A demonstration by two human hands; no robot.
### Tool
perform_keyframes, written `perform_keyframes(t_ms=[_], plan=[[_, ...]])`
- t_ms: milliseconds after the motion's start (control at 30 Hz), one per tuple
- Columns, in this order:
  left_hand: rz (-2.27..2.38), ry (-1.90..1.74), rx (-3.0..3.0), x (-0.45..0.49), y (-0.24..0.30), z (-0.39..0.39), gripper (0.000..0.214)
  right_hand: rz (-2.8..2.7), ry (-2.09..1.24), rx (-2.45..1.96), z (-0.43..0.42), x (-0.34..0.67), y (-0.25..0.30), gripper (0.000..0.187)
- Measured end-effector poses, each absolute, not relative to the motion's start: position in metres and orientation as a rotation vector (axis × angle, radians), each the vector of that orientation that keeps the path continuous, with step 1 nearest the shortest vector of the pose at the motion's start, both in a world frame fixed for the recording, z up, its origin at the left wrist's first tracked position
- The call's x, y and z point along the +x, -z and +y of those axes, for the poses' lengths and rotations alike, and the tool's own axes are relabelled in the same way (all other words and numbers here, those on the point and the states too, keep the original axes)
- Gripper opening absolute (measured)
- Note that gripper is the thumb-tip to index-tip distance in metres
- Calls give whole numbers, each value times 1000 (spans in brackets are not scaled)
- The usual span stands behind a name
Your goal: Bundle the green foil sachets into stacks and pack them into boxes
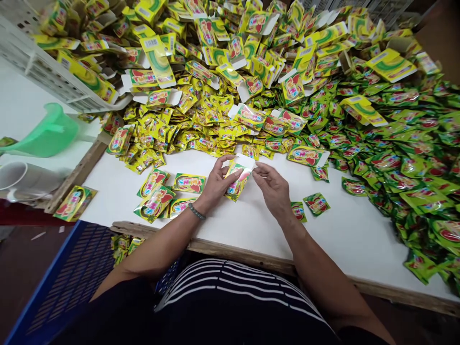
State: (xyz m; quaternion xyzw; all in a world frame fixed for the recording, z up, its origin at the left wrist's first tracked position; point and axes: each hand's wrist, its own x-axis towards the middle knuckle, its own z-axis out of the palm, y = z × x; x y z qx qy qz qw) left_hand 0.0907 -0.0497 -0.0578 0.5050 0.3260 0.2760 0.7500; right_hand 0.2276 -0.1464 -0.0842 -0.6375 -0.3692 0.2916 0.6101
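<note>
two hands are working on one small yellow carton [235,184] over the bare white table [345,230], a little in from the middle of its near edge. the left hand [215,184] is wrapping its fingers around the carton's body, thumb lying across the printed front. the right hand [273,189] is pinching the carton's open white flap [247,161], thumb and forefinger narrowed onto its edge. closed cartons [161,194] are lying in a loose cluster just beside the left wrist, toward the near left corner. two green sachets [316,203] are lying near the right wrist. yellow sachets [187,127] are piling up across the middle of the table, green ones [413,143] are crowding the right edge, and open cartons [251,48] are heaping along the far edge.
</note>
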Motion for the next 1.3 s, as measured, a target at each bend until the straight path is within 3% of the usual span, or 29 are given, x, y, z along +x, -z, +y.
perform_keyframes(t_ms=[200,400,567,700,1000,1300], plan=[[660,-579,1093,90,56,-51,62,-915,-667,-1475,-145,220,80,33],[614,-438,1155,86,59,-46,54,-1029,-955,-1463,-149,227,76,31],[641,-486,1124,88,65,-45,60,-899,-946,-1468,-150,231,76,52],[720,-498,1178,89,68,-46,54,-956,-854,-1497,-149,234,77,36],[677,-475,1270,90,63,-47,43,-661,-1016,-1388,-146,231,82,37],[701,-523,1323,90,65,-50,39,-667,-1081,-1438,-152,242,84,25]])
